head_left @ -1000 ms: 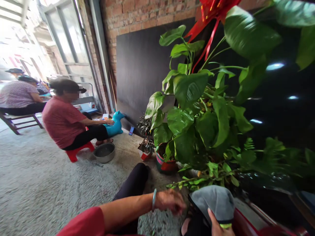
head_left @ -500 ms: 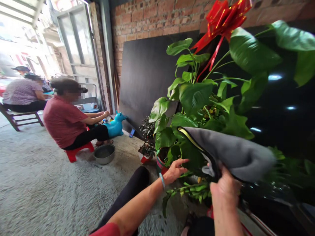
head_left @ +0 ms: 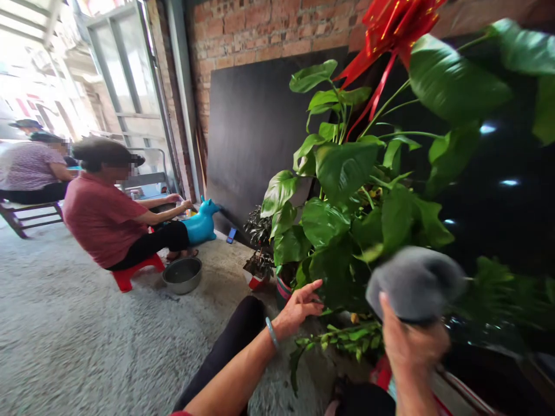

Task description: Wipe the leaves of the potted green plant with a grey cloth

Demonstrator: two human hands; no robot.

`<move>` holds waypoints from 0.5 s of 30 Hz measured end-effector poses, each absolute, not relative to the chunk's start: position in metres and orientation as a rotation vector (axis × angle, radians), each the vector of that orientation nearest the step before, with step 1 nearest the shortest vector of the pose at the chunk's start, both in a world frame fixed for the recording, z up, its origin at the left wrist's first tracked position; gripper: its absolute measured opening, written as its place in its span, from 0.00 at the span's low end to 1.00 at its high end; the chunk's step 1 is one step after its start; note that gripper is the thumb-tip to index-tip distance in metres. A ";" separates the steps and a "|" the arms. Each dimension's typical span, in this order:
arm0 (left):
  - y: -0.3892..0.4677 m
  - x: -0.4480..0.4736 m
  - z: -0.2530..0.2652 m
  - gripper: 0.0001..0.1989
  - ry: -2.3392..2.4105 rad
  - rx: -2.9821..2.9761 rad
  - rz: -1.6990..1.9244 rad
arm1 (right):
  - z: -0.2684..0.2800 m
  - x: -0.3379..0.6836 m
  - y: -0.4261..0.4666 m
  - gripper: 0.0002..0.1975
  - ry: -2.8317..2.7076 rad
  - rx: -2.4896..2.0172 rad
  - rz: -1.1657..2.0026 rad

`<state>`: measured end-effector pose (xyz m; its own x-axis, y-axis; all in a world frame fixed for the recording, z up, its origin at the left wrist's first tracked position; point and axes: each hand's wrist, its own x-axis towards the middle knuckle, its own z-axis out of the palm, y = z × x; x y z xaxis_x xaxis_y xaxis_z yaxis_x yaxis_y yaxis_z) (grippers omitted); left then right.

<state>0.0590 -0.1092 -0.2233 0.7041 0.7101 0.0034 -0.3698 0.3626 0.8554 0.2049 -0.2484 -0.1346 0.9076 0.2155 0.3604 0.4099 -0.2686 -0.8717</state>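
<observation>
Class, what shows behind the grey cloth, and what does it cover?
Green leaves and a dark, shiny surface show beyond the grey cloth in the right hand; whatever lies directly behind it is covered.

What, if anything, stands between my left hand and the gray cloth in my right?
Nothing visible seems to block your left hand from the gray cloth in your right hand. Green leaves show in the gap, apparently behind; I can't tell whether your left fingertips touch them.
</observation>
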 end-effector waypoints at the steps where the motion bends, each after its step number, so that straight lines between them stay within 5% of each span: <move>1: -0.110 0.058 -0.225 0.40 0.381 0.962 0.722 | -0.139 0.198 -0.237 0.29 -0.611 -1.946 -0.156; 5: -0.108 0.052 -0.232 0.17 0.371 1.011 0.764 | -0.192 0.156 -0.227 0.18 -1.047 -2.025 0.141; 12: -0.117 0.061 -0.235 0.15 0.259 1.035 0.627 | -0.212 0.148 -0.238 0.28 -0.956 -1.750 0.075; 15: -0.114 0.065 -0.239 0.15 0.245 1.015 0.599 | -0.213 0.151 -0.236 0.25 -0.846 -1.705 0.214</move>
<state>0.0649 -0.1140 -0.2391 0.8149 0.5742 0.0788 -0.3543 0.3860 0.8517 0.1508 -0.2365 -0.2134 0.7224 0.6310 0.2829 0.4207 -0.0764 -0.9040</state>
